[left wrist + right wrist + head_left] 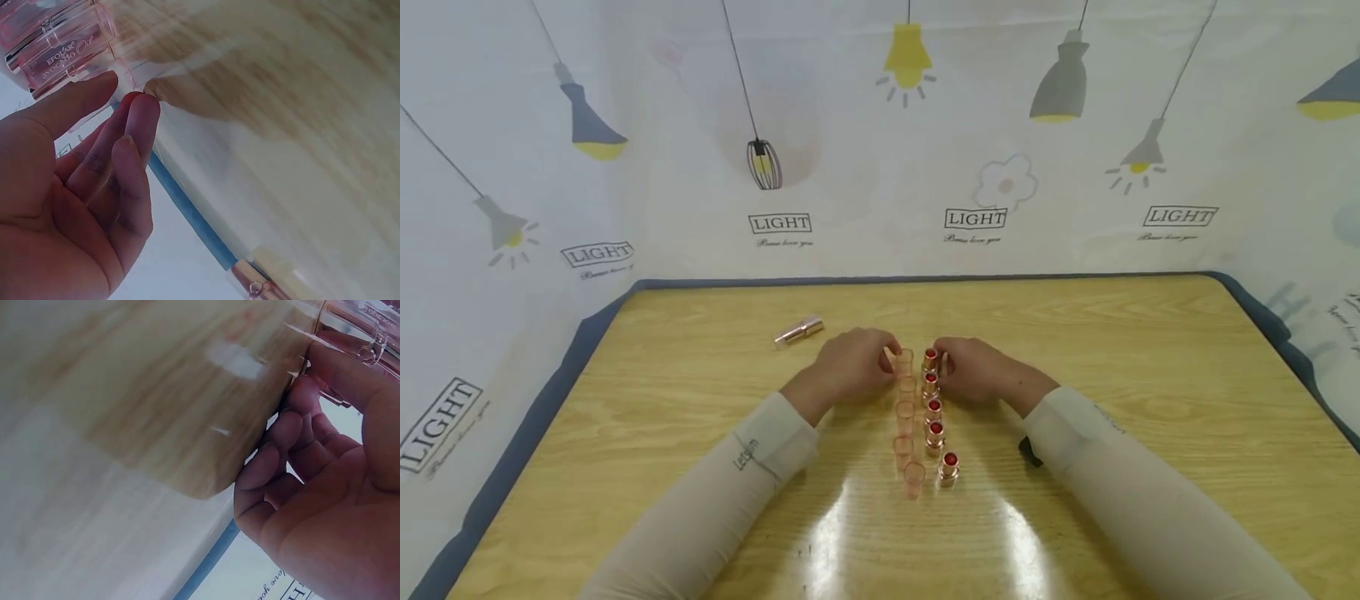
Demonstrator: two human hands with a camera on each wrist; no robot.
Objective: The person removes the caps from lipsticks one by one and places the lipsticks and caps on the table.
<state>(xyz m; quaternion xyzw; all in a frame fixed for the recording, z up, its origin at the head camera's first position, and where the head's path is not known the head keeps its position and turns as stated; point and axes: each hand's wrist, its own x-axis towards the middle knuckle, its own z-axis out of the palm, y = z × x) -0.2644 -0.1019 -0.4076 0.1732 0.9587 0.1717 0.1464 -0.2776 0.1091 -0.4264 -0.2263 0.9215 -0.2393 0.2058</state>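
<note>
Several clear pinkish lipstick caps stand in a column on the table, beside a column of uncapped lipsticks with red tops and rose-gold bases. My left hand pinches the farthest cap between thumb and fingertips. In the left wrist view, a printed cap stands just beyond the left thumb. Across from it, my right hand holds the farthest lipstick at its right side with thumb and index finger. In the right wrist view, the right fingers curl down against the table, partly hiding that lipstick.
One closed lipstick lies on its side at the back left of the wooden table. A small black object shows beside the right sleeve. A printed cloth wall rises behind the table's dark far edge.
</note>
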